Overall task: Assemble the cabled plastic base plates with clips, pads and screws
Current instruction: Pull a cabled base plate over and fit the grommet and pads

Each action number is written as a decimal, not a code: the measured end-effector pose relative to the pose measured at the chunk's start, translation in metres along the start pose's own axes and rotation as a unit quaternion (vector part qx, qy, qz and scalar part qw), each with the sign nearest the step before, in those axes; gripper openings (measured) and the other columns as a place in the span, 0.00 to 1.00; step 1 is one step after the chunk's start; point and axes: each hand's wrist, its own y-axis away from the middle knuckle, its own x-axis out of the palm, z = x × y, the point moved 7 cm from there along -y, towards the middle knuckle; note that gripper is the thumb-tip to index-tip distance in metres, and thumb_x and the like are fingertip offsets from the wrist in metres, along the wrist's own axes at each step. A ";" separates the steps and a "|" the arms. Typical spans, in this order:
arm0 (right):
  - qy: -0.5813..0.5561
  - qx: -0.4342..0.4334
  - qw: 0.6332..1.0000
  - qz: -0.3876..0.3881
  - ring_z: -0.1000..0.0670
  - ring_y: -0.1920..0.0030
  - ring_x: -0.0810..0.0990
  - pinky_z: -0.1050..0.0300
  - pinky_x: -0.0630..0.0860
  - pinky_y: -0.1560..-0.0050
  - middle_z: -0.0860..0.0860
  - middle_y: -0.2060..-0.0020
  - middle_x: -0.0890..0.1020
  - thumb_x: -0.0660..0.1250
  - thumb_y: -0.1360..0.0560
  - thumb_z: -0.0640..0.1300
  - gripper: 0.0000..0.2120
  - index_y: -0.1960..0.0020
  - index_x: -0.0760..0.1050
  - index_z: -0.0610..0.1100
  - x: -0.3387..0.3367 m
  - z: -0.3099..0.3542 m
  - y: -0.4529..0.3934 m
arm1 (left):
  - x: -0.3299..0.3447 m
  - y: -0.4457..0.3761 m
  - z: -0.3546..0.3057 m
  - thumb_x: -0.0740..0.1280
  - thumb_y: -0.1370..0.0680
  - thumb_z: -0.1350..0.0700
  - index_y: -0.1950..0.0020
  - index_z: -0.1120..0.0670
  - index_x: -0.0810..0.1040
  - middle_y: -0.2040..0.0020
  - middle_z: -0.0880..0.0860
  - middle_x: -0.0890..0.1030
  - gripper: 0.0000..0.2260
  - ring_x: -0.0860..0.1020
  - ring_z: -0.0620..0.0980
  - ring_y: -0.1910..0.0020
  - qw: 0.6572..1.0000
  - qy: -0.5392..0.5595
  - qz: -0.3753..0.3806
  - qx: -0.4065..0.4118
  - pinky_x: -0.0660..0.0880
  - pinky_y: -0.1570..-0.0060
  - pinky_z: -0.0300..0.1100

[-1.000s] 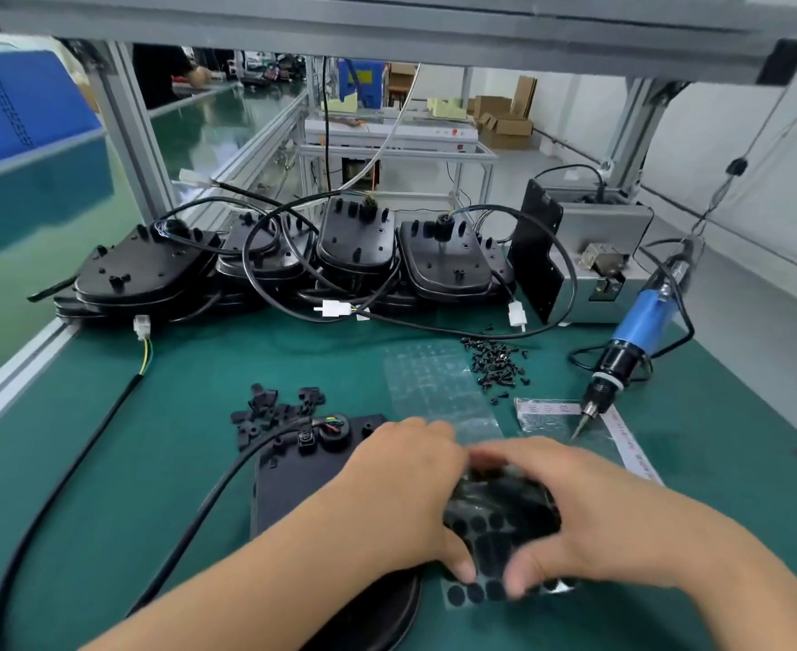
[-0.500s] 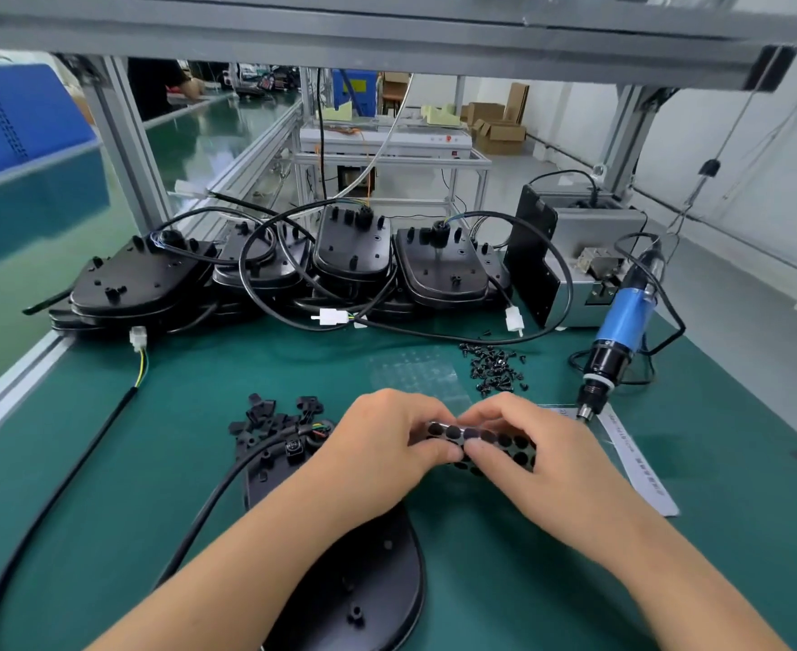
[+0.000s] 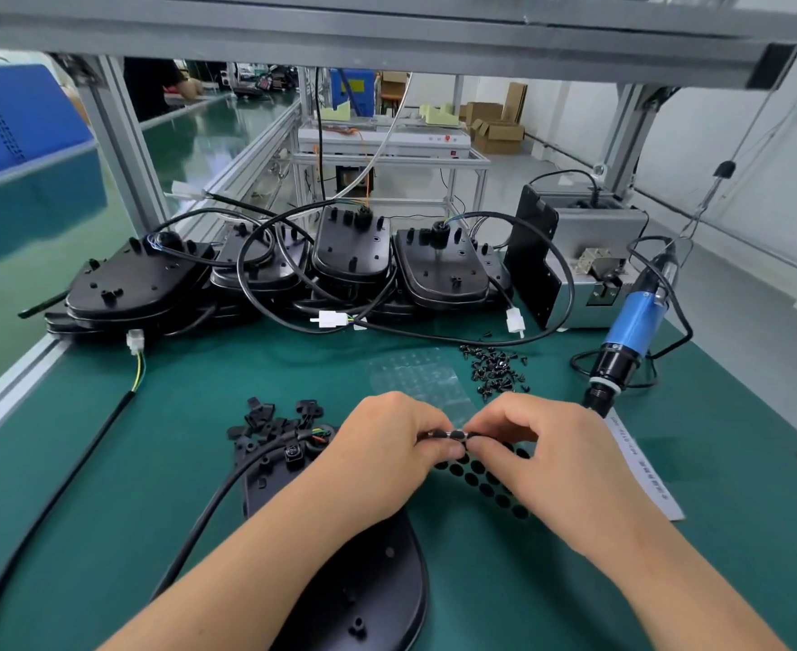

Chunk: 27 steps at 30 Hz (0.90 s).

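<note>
A: Where is the pad sheet (image 3: pixel 476 467) now?

B: I have lifted it off the desk (image 3: pixel 669 580) since a second ago; it hangs between my hands, just above the base plate (image 3: pixel 368 580).

A: And your grip?

B: My left hand (image 3: pixel 387 455) and right hand (image 3: pixel 542 455) both pinch its top edge. I judge I am about to peel a pad.

A: The clips (image 3: pixel 270 422) and screws (image 3: pixel 495 371)?

B: Untouched.
</note>
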 end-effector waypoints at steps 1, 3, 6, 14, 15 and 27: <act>-0.003 0.003 1.000 -0.003 0.61 0.60 0.80 0.54 0.78 0.57 0.64 0.64 0.82 0.72 0.31 0.49 0.03 0.61 0.79 0.56 0.000 0.000 0.001 | 0.000 0.000 -0.001 0.69 0.24 0.51 0.58 0.51 0.82 0.65 0.50 0.80 0.06 0.73 0.46 0.65 1.000 -0.003 0.002 -0.001 0.70 0.61 0.40; -0.004 0.007 1.000 -0.006 0.61 0.60 0.80 0.54 0.78 0.57 0.64 0.64 0.81 0.73 0.31 0.48 0.04 0.62 0.79 0.56 -0.001 0.000 0.001 | 0.001 0.000 -0.002 0.69 0.24 0.51 0.58 0.52 0.82 0.63 0.52 0.81 0.07 0.75 0.49 0.63 1.000 -0.007 0.007 -0.005 0.72 0.59 0.42; -0.003 0.014 1.000 -0.012 0.60 0.61 0.80 0.54 0.78 0.58 0.64 0.64 0.81 0.74 0.32 0.48 0.06 0.62 0.77 0.56 -0.002 0.000 0.002 | 0.001 0.000 -0.004 0.69 0.24 0.51 0.57 0.52 0.82 0.62 0.52 0.81 0.06 0.76 0.50 0.61 1.000 -0.008 0.011 -0.008 0.71 0.58 0.42; -0.015 0.029 0.999 0.043 0.66 0.58 0.80 0.61 0.78 0.51 0.63 0.63 0.82 0.73 0.30 0.45 0.08 0.55 0.78 0.56 0.001 -0.003 -0.003 | 0.000 0.002 -0.006 0.68 0.24 0.51 0.54 0.54 0.83 0.63 0.50 0.79 0.07 0.72 0.47 0.63 1.000 -0.019 0.009 -0.005 0.69 0.60 0.41; -0.010 0.027 0.998 0.052 0.65 0.58 0.80 0.62 0.78 0.51 0.62 0.63 0.83 0.72 0.29 0.45 0.06 0.56 0.79 0.56 0.001 -0.002 -0.004 | 0.000 0.001 -0.006 0.68 0.24 0.51 0.53 0.54 0.83 0.64 0.50 0.78 0.07 0.71 0.47 0.64 1.000 -0.023 0.009 -0.002 0.68 0.60 0.41; 0.011 0.024 0.996 0.083 0.61 0.64 0.80 0.62 0.77 0.60 0.61 0.67 0.82 0.72 0.31 0.46 0.05 0.63 0.78 0.54 0.001 -0.001 -0.010 | 0.002 0.003 -0.006 0.68 0.24 0.51 0.50 0.52 0.83 0.57 0.51 0.83 0.07 0.76 0.48 0.57 1.000 -0.024 0.009 -0.003 0.72 0.55 0.41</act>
